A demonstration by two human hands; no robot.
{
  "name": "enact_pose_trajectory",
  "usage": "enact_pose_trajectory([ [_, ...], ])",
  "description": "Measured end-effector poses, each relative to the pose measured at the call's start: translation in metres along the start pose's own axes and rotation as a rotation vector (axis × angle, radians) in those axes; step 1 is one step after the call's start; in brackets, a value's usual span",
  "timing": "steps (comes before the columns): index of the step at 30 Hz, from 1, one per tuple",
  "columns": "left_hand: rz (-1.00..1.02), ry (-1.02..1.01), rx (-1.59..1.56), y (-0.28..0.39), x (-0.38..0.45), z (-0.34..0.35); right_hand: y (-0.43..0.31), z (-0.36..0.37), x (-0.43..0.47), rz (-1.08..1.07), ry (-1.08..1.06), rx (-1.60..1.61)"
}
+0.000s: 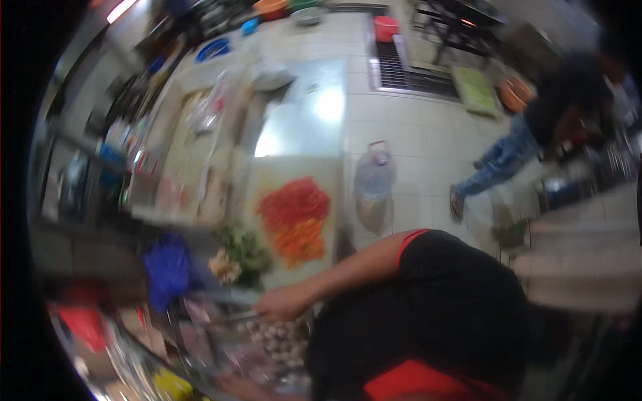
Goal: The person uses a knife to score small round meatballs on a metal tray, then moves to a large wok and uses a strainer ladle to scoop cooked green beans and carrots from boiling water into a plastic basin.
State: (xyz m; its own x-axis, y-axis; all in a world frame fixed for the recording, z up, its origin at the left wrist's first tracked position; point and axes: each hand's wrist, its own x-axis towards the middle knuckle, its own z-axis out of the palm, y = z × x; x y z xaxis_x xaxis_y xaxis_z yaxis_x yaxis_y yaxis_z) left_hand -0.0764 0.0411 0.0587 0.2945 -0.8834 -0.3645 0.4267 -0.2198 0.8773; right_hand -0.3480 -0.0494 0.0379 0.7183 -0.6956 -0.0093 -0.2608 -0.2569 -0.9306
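My right hand [286, 303] is closed on a flat metal tool [239, 317], which looks like a knife but is blurred. Just beyond that hand, green leaves [248, 255] and a pale beige clump [224, 265] lie at the near end of the board. Low in the view is my left hand [246, 388], too blurred to show its fingers. Between the hands are clear plastic bags [251, 358] and many small round pale items [281, 343]. Chopped red pieces [296, 205] and orange pieces [298, 243] are heaped on a cutting board [256, 173].
Beyond the board runs a shiny metal worktop [301, 123], beside a long pale basin [145, 213]. A blue plastic bag [168, 270] is left of the leaves. On the tiled floor stand a large clear bottle [376, 173] and a red bucket [386, 29]. Another person [567, 100] is at right.
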Motion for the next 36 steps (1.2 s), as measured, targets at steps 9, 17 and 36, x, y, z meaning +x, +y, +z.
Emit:
enact_pose_trajectory([
  [9, 0.219, -0.080, -0.464, -0.023, -0.028, 0.044, -0.055, 0.000, 0.002, 0.164, -0.139, -0.145],
  [17, 0.293, 0.097, -0.525, -0.052, -0.026, 0.041, -0.067, 0.012, 0.014, 0.041, -0.247, -0.236],
  [36, 0.342, 0.092, -0.529, -0.049, -0.032, 0.054, -0.080, 0.007, 0.022, 0.075, -0.197, -0.054],
])
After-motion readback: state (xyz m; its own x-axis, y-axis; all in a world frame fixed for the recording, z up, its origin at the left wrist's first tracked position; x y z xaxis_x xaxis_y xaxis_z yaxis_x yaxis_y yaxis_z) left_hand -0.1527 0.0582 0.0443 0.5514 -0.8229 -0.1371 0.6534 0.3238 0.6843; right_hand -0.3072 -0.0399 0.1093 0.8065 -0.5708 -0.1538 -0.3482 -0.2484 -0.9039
